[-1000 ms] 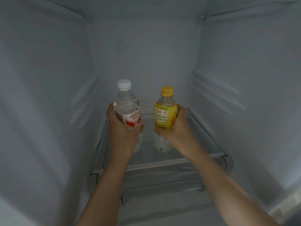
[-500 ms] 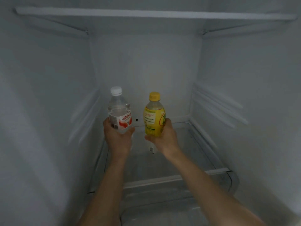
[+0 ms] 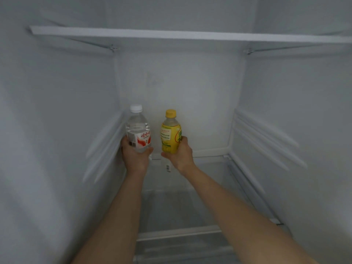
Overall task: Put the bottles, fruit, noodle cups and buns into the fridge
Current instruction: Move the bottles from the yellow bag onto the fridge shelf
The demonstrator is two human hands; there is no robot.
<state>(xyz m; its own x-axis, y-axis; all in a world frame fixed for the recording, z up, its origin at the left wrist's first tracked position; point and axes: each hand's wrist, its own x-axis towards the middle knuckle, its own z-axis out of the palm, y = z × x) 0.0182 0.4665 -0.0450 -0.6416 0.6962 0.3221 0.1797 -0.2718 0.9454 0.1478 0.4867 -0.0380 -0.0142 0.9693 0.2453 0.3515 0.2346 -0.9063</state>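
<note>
Both arms reach deep into an open fridge. My left hand (image 3: 134, 156) grips a clear water bottle (image 3: 137, 128) with a white cap and a red-and-white label, held upright near the back left corner. My right hand (image 3: 180, 154) grips a yellow-labelled drink bottle (image 3: 170, 133) with a yellow cap, upright just to the right of the water bottle. The two bottles are a small gap apart, close to the back wall, over the glass shelf (image 3: 209, 180). Their bases are hidden by my hands, so I cannot tell whether they touch the shelf.
A white upper shelf (image 3: 190, 36) spans the fridge above the bottles. Ribbed rails run along the left wall (image 3: 102, 141) and the right wall (image 3: 266, 138). The glass shelf's white front rim (image 3: 179, 232) lies under my forearms.
Both hands have carried the bottles further back into the fridge, toward the rear left. The view has tilted up, bringing the upper shelf fully into sight.
</note>
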